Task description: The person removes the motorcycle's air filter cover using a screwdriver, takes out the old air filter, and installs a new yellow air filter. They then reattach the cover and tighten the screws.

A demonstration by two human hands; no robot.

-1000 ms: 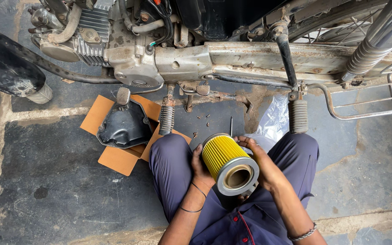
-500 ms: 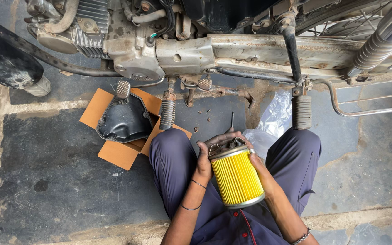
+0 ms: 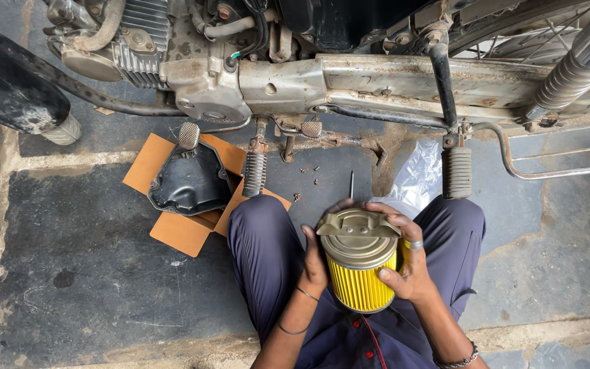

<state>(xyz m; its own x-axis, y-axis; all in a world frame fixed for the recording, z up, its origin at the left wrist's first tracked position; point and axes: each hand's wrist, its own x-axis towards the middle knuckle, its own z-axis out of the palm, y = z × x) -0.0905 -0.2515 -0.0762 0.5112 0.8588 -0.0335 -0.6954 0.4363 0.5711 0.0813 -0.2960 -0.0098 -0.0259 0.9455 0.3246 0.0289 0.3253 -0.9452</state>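
- Air filter (image 3: 360, 263): a cylinder of yellow pleated paper with a dull brass-coloured metal end cap, held upright above the person's lap, between the knees; the closed cap faces the camera.
- Change from one second ago: the open ring end then faced the camera and the pleats pointed up toward the motorcycle; half a second ago the pleated wall lay in full view. The cylinder has since been turned so that the cap is on top and only the lower pleats show.
- Left hand (image 3: 317, 263): pressed flat against the filter's left wall, fingers curled round behind it, closed on the filter.
- Right hand (image 3: 404, 263): wrapped over the right side, fingers (image 3: 384, 208) hooked across the far rim of the cap, thumb on the pleats; closed on the filter. A ring sits on one finger.
- Surroundings: a black engine cover (image 3: 189, 183) lies on flattened cardboard (image 3: 179, 232) on the stone floor (image 3: 90, 273), left of the knee. The motorcycle (image 3: 322, 75) spans the top, its footpeg (image 3: 456, 171) just beyond the right knee, beside a clear plastic bag (image 3: 414, 179).
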